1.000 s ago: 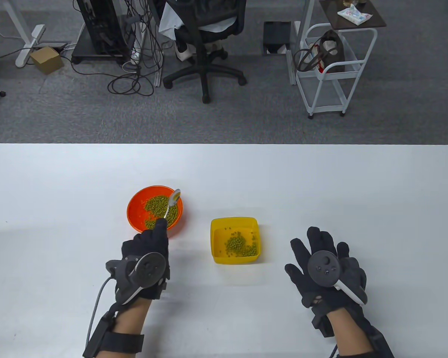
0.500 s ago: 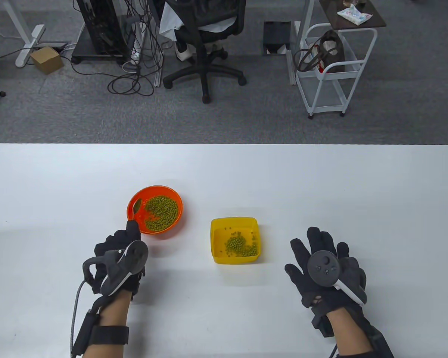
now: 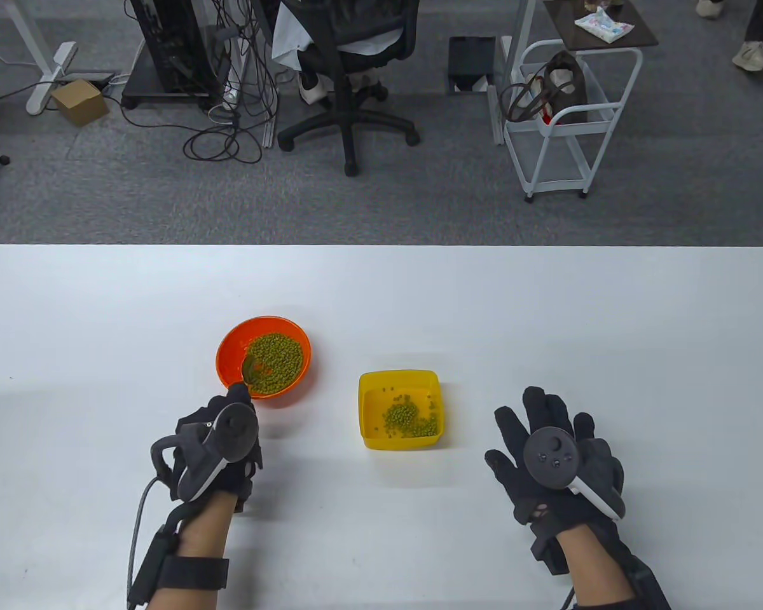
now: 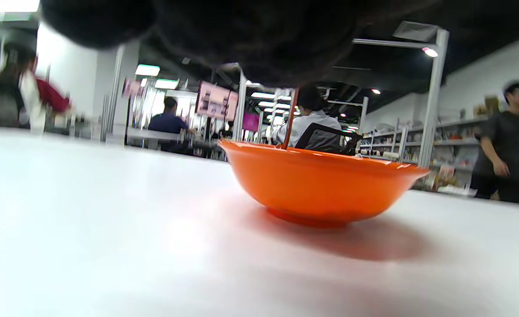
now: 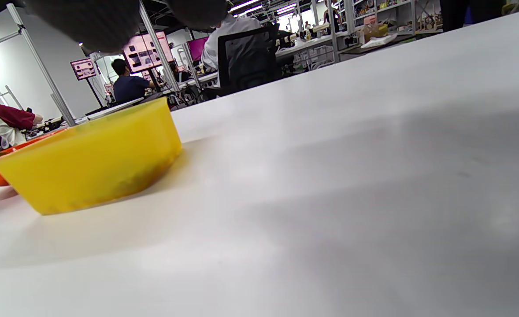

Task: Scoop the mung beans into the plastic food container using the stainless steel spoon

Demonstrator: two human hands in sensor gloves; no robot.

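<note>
An orange bowl [image 3: 229, 356] of mung beans [image 3: 278, 361] sits left of centre on the white table; it also shows in the left wrist view [image 4: 325, 182]. My left hand [image 3: 229, 422] grips the stainless steel spoon [image 3: 252, 368] just below the bowl; the spoon's bowl lies in the beans at the near left side. Its handle [image 4: 289, 119] rises above the rim. A yellow plastic container [image 3: 399, 381] holds a small pile of beans [image 3: 407, 419]; it also shows in the right wrist view [image 5: 92, 163]. My right hand [image 3: 547, 445] rests flat and empty on the table, right of the container.
The white table [image 3: 547, 305] extends far to the back and right. An office chair [image 3: 350, 51], cables and a white cart [image 3: 566, 114] stand on the floor beyond the far edge.
My left hand swung the spoon from the bowl's right rim to its left side, then pushed it rightward into the beans. The right hand has not moved.
</note>
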